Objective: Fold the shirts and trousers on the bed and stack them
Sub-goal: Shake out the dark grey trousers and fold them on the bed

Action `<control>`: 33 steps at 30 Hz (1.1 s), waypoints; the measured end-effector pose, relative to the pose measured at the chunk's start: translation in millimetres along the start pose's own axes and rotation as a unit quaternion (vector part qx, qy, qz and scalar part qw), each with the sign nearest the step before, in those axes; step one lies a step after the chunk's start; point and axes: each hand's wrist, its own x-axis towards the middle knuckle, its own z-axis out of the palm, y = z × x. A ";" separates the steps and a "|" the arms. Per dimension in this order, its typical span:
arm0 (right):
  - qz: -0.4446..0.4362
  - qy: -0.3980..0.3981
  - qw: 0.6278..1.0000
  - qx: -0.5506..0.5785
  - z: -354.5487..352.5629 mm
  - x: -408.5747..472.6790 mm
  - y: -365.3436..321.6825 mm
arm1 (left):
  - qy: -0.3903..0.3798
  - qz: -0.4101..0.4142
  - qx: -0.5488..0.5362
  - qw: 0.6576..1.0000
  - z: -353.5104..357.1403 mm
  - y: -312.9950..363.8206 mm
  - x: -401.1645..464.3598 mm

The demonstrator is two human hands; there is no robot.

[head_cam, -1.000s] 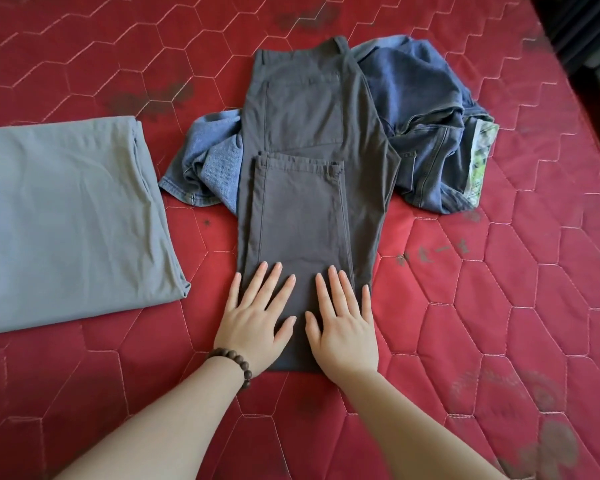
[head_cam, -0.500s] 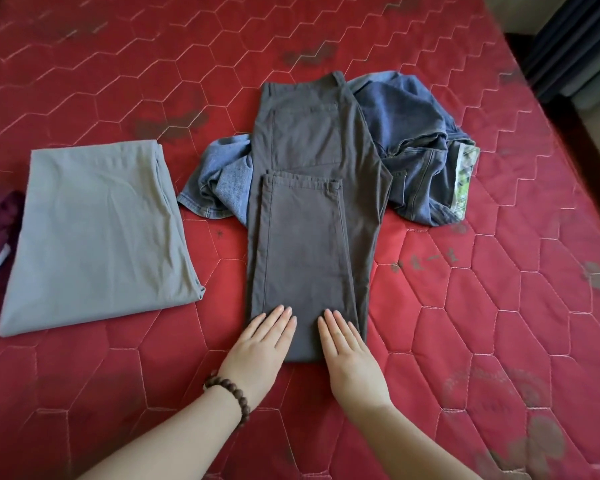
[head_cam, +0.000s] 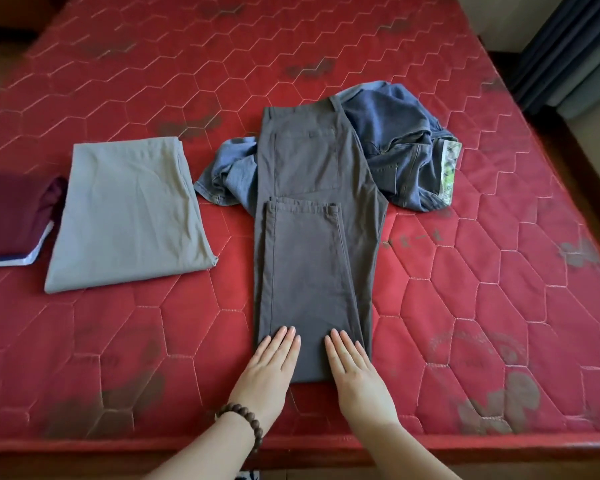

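Dark grey trousers [head_cam: 312, 216] lie lengthwise on the red mattress [head_cam: 499, 289], their legs folded back up over the seat. My left hand [head_cam: 271, 365] and my right hand [head_cam: 354, 368] press flat, fingers straight, on the near folded end. Crumpled blue jeans [head_cam: 402, 143] lie partly under the trousers, showing on both sides. A folded light grey garment [head_cam: 129, 216] lies to the left, and a folded maroon garment [head_cam: 11, 216] at the far left edge.
The mattress's near edge [head_cam: 291, 445] runs just below my wrists. A dark curtain [head_cam: 568, 50] hangs at the upper right, past the bed's right side. A beaded bracelet [head_cam: 246, 420] is on my left wrist.
Both hands have slid toward me along the trousers to the near fold, fingers now together. The view pulled back, revealing the maroon garment and the bed's near edge.
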 end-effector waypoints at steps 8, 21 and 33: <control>-0.040 -0.074 0.995 0.054 14.7 -88.2 -3.5 | -0.097 -0.040 -0.044 0.994 7.8 52.9 -79.8; 0.016 -0.031 0.996 0.082 31.6 5.3 -7.6 | -0.066 -0.092 -0.064 0.992 22.2 17.0 4.6; 0.036 -0.101 0.994 -0.025 16.3 79.0 72.5 | -0.058 0.024 0.000 0.998 14.1 -108.5 66.8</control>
